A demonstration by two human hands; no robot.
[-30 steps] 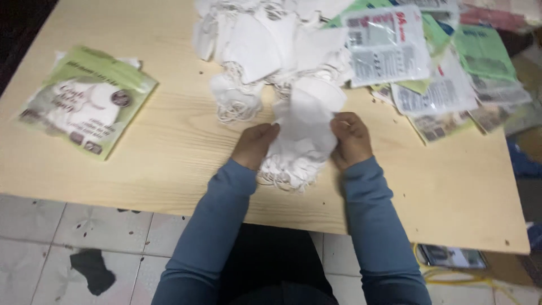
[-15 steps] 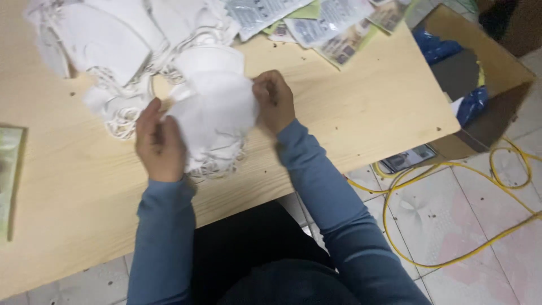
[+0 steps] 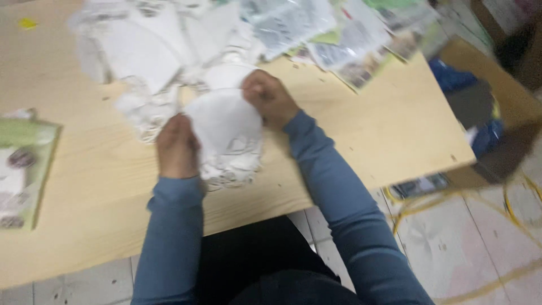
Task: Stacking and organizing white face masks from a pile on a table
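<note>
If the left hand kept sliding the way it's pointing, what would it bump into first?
The left hand points away from the person, so it would probably meet the heap of white masks first, though blur makes depth uncertain.

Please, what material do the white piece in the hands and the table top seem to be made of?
The white piece, held by the left hand and right hand, looks like soft, matte fabric or non-woven cloth: it bends and creases; the blur leaves this open. The table top looks like pale wood or wood-look laminate: grain lines, smooth dull surface.
</note>
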